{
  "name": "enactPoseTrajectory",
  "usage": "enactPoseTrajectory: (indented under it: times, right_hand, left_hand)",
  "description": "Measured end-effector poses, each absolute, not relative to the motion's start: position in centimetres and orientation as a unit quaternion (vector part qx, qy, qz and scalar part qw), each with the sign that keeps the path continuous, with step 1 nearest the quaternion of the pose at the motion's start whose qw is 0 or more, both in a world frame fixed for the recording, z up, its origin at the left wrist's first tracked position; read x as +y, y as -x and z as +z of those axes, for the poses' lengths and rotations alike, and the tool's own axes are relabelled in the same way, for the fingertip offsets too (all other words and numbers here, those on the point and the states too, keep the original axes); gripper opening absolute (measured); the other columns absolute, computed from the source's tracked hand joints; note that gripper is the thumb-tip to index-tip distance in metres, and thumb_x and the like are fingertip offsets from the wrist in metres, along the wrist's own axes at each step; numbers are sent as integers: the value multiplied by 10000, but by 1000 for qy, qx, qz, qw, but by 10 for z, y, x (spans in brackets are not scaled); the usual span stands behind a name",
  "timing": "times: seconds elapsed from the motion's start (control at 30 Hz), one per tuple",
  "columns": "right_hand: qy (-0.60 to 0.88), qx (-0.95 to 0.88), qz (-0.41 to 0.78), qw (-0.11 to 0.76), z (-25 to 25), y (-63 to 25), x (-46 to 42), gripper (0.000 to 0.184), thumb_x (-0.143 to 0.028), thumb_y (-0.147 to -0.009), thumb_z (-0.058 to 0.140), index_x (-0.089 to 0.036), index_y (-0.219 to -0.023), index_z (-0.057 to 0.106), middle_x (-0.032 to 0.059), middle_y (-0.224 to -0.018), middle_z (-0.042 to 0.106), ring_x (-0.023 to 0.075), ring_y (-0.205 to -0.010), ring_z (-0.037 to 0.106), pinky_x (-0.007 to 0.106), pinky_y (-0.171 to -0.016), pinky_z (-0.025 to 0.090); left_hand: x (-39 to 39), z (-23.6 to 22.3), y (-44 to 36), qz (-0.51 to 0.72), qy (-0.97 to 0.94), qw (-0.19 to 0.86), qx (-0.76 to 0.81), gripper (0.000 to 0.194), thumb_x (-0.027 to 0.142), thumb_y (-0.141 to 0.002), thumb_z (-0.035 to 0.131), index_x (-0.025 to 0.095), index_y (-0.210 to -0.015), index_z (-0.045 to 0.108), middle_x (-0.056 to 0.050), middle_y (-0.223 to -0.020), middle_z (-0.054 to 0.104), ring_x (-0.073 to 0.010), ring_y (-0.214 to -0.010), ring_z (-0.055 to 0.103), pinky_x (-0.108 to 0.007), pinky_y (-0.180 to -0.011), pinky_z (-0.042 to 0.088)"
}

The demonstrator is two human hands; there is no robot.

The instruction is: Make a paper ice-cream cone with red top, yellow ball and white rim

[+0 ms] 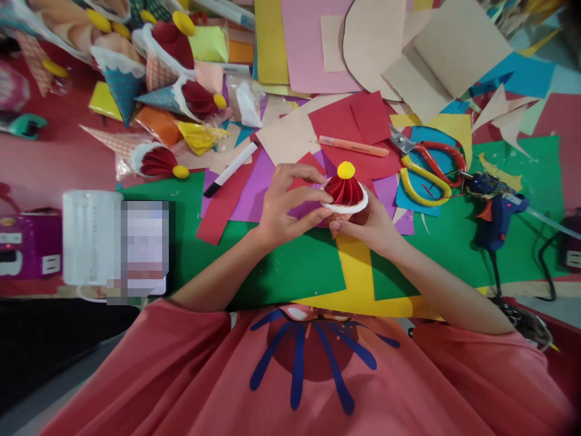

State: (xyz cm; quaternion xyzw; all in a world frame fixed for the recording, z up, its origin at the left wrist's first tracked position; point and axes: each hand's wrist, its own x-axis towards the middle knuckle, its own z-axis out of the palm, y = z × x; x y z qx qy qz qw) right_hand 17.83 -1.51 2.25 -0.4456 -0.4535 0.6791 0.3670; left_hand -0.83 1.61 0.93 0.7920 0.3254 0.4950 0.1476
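Note:
Between my two hands is a paper ice cream cone (347, 192) with red pleated folds, a yellow ball on top, a white rim and a checked cone below. My right hand (379, 227) is closed around its lower part, thumb across the front of the cone. At the left side, the fingers of my left hand (290, 203) pinch the white rim and touch the red folds. The cone is held upright above the green sheet (290, 260). Much of its lower tip is hidden by my right hand.
Scissors (431, 160) and a blue glue gun (494, 212) lie at the right. An orange marker (354, 146) and a white marker (232, 168) rest on coloured paper scraps. More paper cones (152, 162) are piled at the upper left; a phone (145, 248) lies at the left.

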Motion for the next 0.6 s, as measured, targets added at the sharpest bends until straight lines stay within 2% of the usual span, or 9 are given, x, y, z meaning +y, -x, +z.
enactPoseTrajectory:
  times: [0.23, 0.37, 0.47, 0.6]
  right_hand:
    - [453, -479, 663, 355, 24, -180, -15, 635, -491, -666, 818, -249, -1172, 521, 76, -1193, 659, 279, -1150, 627, 484, -990, 546]
    - [443, -486, 663, 357, 25, -182, -13, 575, -520, -734, 760, -266, -1192, 523, 63, -1246, 647, 270, -1202, 606, 479, -1030, 518]
    - [455, -501, 635, 373, 23, -182, -13, 574, -496, -727, 776, -269, -1183, 510, 61, -1235, 646, 263, -1225, 590, 464, -1050, 502]
    - [468, -513, 605, 389, 20, -181, -15, 587, -487, -721, 785, -265, -1181, 494, 68, -1226, 634, 259, -1221, 587, 467, -1089, 470]
  left_hand:
    - [18, 7, 6, 516, -784, 143, 315, 170, 430, -895, 616, 269, -870, 662, -22, -987, 624, -162, -948, 625, -343, -809, 562]
    - [17, 9, 6, 519, -773, 171, 323, 185, 458, -906, 591, 286, -961, 631, -28, -1014, 619, -167, -991, 627, -358, -860, 559]
    - [17, 9, 6, 524, -776, 171, 307, 202, 456, -896, 601, 300, -1019, 639, -47, -1107, 601, -188, -1073, 610, -380, -912, 568]
    - [17, 6, 6, 509, -780, 184, 316, 109, 413, -889, 623, 338, -957, 664, -36, -1254, 557, -228, -1208, 555, -460, -1006, 540]
